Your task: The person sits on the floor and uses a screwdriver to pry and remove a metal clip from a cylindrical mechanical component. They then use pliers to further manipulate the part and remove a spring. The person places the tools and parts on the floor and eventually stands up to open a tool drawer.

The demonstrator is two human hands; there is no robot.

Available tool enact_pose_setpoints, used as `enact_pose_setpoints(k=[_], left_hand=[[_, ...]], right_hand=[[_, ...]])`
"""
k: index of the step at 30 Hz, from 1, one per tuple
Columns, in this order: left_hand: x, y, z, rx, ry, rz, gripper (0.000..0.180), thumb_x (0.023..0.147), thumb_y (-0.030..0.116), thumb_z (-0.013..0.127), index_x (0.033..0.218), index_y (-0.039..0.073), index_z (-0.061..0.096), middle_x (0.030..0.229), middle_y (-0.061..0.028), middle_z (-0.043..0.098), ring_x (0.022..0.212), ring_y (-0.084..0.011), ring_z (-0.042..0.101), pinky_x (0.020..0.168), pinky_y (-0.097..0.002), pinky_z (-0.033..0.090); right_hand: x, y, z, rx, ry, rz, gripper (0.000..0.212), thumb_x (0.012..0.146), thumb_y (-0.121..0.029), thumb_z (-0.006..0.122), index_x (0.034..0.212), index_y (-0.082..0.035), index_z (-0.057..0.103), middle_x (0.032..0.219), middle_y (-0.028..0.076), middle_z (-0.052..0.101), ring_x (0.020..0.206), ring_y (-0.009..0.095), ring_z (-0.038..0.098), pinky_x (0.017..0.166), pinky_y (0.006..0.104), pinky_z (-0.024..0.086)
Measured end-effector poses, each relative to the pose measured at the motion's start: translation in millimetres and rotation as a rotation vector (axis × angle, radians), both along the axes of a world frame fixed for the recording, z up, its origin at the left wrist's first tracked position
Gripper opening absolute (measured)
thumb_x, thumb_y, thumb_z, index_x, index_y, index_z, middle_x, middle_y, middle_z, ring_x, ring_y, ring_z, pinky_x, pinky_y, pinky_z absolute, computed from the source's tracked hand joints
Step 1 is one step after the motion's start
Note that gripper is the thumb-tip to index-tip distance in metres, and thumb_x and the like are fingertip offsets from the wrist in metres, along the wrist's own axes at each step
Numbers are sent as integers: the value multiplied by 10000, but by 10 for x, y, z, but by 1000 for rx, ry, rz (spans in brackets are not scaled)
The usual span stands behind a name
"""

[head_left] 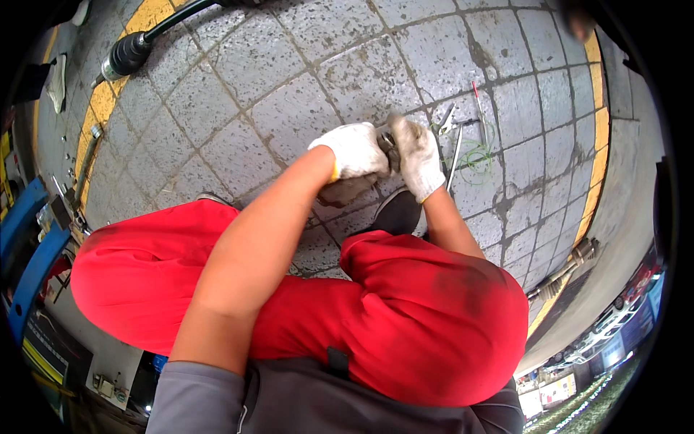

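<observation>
In front of my knees, both hands wear white knitted gloves with grey smudges. My left hand [353,153] is closed, its fingers curled against a small dark, greasy part [389,150]. From the other side, my right hand [418,153] grips the same part, thumb and fingers pressed together. Its kind cannot be made out, since the gloves cover most of it. A brown, stained piece [347,190], perhaps a rag, shows below my left hand. Just right of my right hand, pliers [447,121] lie on the tiles, beside a thin red-tipped rod [478,103] and tangled green wire [477,155].
A drive shaft [130,54] with a black rubber boot lies at the far left, across a yellow floor line. Nearer on that side are a long metal bar [87,160] and a blue metal frame [30,249]. Another shaft [567,269] rests at the right.
</observation>
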State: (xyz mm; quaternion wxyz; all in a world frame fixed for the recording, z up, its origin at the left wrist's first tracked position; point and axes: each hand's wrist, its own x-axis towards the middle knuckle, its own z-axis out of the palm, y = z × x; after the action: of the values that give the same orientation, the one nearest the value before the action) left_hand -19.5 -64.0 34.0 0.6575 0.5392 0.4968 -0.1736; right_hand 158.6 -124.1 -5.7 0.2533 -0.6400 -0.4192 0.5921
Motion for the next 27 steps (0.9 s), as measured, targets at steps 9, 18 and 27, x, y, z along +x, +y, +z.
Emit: enact_pose_setpoints(k=[9, 18, 27], left_hand=[[-89, -71, -23, -179, -286, 257, 331, 780, 251, 879, 921, -32, 781, 783, -64, 744, 753, -113, 660, 651, -330, 541], [29, 59, 208, -134, -162, 193, 304, 804, 194, 834, 1011, -23, 780, 835, -59, 734, 746, -116, 637, 667, -344, 537], [93, -67, 235, -220, -375, 384, 306, 802, 162, 848, 1056, 11, 767, 838, -21, 717, 754, -96, 620, 671, -313, 532]], right_hand=[[120, 222, 276, -29, 102, 21, 432, 1090, -385, 645, 1251, 4, 739, 887, 46, 709, 791, 120, 619, 715, 311, 510], [204, 121, 42, 449, -277, 320, 402, 1110, -334, 595, 1341, -21, 701, 1311, 202, 713, 1219, 376, 672, 1051, 437, 531], [237, 143, 126, 928, -379, 438, 431, 947, -125, 678, 1351, 23, 649, 1311, 217, 689, 1182, 416, 676, 1035, 491, 544]])
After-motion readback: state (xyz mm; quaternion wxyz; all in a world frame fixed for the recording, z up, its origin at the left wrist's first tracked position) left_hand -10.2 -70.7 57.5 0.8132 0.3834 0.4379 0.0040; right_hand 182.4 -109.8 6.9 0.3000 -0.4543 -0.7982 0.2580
